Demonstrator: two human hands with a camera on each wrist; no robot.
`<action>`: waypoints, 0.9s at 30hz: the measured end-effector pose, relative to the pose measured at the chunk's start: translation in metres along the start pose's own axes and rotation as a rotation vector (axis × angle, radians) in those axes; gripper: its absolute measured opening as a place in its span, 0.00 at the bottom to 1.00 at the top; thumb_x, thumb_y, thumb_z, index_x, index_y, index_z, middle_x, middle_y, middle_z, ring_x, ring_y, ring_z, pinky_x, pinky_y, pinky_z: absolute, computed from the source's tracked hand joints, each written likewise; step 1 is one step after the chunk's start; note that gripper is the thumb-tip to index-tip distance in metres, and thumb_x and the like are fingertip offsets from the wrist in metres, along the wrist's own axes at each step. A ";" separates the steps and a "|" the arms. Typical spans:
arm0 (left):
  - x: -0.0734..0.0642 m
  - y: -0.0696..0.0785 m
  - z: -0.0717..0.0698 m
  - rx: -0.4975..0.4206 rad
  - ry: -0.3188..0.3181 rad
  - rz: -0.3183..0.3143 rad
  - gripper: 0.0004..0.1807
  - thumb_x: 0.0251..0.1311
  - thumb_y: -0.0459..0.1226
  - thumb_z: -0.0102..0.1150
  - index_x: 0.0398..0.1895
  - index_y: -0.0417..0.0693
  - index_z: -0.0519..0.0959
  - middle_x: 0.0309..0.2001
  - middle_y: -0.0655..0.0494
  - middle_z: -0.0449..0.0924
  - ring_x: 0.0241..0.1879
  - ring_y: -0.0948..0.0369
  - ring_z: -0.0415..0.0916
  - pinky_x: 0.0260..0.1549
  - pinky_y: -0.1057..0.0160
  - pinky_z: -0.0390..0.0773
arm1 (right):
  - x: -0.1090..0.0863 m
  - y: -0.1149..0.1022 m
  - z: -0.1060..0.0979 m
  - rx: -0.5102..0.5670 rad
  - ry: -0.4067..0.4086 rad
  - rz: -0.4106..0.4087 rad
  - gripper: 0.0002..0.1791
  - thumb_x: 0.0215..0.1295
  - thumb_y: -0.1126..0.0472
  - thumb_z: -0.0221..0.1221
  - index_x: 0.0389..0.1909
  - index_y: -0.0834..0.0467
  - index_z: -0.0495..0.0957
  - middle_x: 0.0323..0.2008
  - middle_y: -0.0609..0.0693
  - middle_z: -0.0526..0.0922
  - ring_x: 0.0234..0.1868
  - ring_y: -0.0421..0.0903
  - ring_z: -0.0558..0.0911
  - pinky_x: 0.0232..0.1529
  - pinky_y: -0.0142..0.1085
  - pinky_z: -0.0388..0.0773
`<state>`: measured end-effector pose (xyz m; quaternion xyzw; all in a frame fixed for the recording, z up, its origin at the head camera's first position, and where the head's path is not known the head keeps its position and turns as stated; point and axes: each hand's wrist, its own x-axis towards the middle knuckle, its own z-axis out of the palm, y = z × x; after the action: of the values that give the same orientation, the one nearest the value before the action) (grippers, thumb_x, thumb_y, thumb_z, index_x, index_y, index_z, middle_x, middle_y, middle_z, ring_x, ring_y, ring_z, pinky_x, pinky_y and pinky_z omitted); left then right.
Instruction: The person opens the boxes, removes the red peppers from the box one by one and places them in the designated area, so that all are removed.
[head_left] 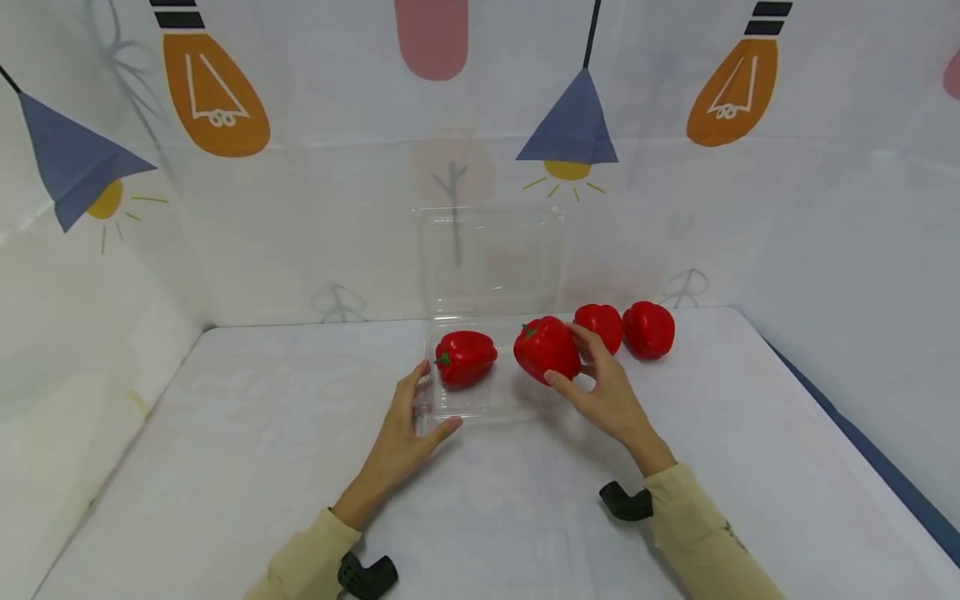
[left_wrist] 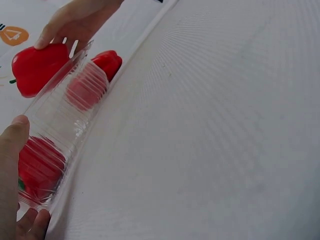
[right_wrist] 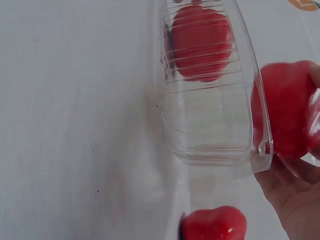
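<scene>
The right hand (head_left: 611,402) grips a glossy red bell pepper (head_left: 546,350) above a clear plastic hinged box (head_left: 498,402), which the outspread left hand (head_left: 397,446) touches; lowering slowly, box steady, seems best.

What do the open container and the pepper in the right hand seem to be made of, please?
The container looks like thin, clear, glossy plastic: the pepper inside shows through its ribbed wall. The held pepper is smooth and glossy, catching highlights; real or plastic, I cannot tell.
</scene>
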<state>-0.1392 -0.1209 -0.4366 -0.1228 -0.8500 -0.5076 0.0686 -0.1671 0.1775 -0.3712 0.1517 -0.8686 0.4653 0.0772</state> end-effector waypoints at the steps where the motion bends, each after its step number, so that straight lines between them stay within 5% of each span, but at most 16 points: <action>1: 0.000 0.000 0.000 0.000 0.002 0.001 0.51 0.50 0.53 0.67 0.73 0.56 0.50 0.69 0.55 0.58 0.66 0.54 0.62 0.57 0.48 0.74 | 0.000 0.000 0.000 0.008 -0.002 0.004 0.42 0.55 0.54 0.67 0.69 0.49 0.56 0.64 0.52 0.67 0.62 0.54 0.70 0.53 0.52 0.78; 18: -0.001 0.001 -0.001 0.007 -0.005 0.019 0.51 0.51 0.54 0.67 0.74 0.54 0.49 0.70 0.53 0.57 0.66 0.53 0.62 0.57 0.47 0.74 | -0.006 0.006 -0.011 0.046 0.053 0.051 0.43 0.54 0.56 0.67 0.67 0.51 0.53 0.62 0.53 0.67 0.60 0.51 0.69 0.54 0.52 0.74; 27: -0.001 0.002 -0.001 0.000 -0.006 0.004 0.51 0.50 0.55 0.66 0.74 0.55 0.49 0.70 0.54 0.57 0.66 0.53 0.62 0.58 0.47 0.73 | -0.007 0.007 -0.017 0.016 0.065 0.065 0.48 0.52 0.62 0.67 0.71 0.51 0.51 0.64 0.55 0.64 0.61 0.53 0.67 0.49 0.38 0.77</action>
<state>-0.1380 -0.1205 -0.4347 -0.1259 -0.8500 -0.5071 0.0672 -0.1627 0.1970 -0.3691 0.1086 -0.8663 0.4794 0.0889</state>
